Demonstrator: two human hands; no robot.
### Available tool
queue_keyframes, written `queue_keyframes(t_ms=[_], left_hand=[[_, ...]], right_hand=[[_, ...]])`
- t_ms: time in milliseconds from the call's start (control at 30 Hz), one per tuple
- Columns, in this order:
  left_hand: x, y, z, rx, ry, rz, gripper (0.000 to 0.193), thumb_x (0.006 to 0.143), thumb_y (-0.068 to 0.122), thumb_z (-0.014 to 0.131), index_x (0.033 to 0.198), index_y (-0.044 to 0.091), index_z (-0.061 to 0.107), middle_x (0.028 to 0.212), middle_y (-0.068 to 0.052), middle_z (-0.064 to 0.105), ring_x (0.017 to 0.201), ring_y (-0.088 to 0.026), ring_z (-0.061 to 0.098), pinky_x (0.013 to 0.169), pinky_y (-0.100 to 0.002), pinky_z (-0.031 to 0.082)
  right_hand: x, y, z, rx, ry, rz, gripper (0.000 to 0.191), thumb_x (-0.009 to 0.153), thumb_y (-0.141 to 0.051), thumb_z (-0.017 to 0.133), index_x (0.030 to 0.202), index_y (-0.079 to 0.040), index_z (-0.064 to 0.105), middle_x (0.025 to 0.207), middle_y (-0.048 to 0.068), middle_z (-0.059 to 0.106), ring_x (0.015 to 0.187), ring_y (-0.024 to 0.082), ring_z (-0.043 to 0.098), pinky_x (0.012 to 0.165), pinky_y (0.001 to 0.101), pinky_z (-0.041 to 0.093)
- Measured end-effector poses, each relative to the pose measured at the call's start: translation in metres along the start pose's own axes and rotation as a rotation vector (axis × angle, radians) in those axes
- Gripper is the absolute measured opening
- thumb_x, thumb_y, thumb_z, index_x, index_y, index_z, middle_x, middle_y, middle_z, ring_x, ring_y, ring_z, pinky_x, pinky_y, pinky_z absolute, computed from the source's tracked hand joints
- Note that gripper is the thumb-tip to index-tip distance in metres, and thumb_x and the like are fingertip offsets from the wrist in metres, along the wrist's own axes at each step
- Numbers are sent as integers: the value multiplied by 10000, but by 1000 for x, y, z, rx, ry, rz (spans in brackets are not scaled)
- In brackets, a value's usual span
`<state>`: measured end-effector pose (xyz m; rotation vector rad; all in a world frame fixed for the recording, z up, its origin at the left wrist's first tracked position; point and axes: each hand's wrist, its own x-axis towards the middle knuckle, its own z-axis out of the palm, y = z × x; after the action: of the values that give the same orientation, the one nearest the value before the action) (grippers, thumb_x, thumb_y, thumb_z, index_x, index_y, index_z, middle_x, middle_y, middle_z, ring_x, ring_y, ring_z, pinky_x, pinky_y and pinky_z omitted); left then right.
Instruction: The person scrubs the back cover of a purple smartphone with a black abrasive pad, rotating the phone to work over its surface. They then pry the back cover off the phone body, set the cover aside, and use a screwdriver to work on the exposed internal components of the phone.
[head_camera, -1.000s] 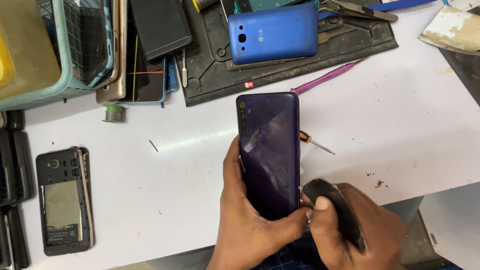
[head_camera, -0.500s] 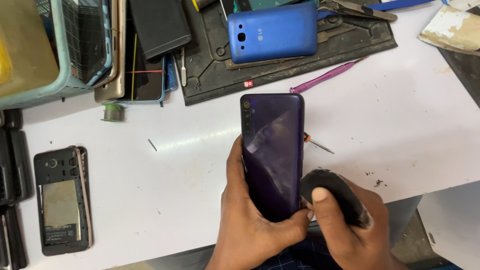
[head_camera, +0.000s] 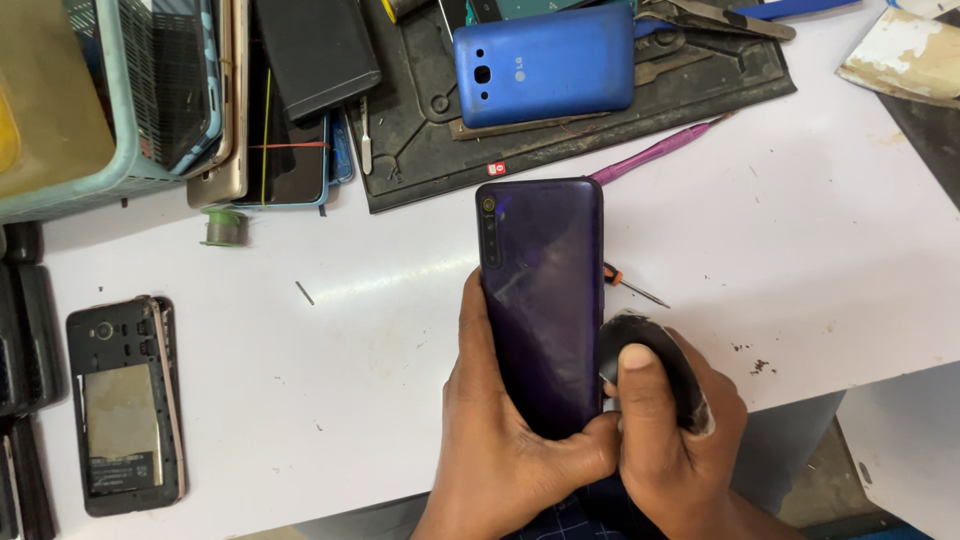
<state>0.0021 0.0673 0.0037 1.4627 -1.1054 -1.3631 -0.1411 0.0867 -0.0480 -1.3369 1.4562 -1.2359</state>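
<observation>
We count two hands: a left hand (head_camera: 510, 440) and a right hand (head_camera: 670, 440), both at the near edge of the white flat table (head_camera: 820, 250).

On the table we count three whole phones seen from the back: one glossy dark purple phone (head_camera: 545, 300), one matte blue plastic phone (head_camera: 545, 62) farther up, on the one black rubber work mat (head_camera: 420, 130), and one opened black phone without back cover (head_camera: 122, 400) far to the left of the purple one.

Beside the purple phone there is one small orange-handled screwdriver (head_camera: 625, 284), and above it one thin pink plastic pry stick (head_camera: 655, 152). We count one pale teal plastic basket (head_camera: 120, 150) and one small grey-green solder spool (head_camera: 224, 226).
</observation>
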Motion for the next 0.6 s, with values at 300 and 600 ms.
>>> queue_keyframes(t_ms=[300, 600], left_hand=[[-2, -3, 4, -113, 61, -177, 1288, 568, 204, 820, 1633, 60, 111, 1138, -120, 727, 920, -235, 819, 838, -338, 678], [0, -1, 2, 83, 57, -51, 1138, 530, 238, 826, 1510, -6, 302, 1156, -133, 716, 1000, -226, 786, 857, -345, 653]], right_hand=[[25, -25, -29, -160, -213, 102, 305, 998, -271, 564, 888, -21, 701, 614, -3, 647, 541, 75, 557, 480, 247, 434], [1, -6, 4, -117, 81, -87, 295, 1045, -161, 545, 773, -62, 602, 537, -53, 507, 456, 14, 437, 413, 215, 321]])
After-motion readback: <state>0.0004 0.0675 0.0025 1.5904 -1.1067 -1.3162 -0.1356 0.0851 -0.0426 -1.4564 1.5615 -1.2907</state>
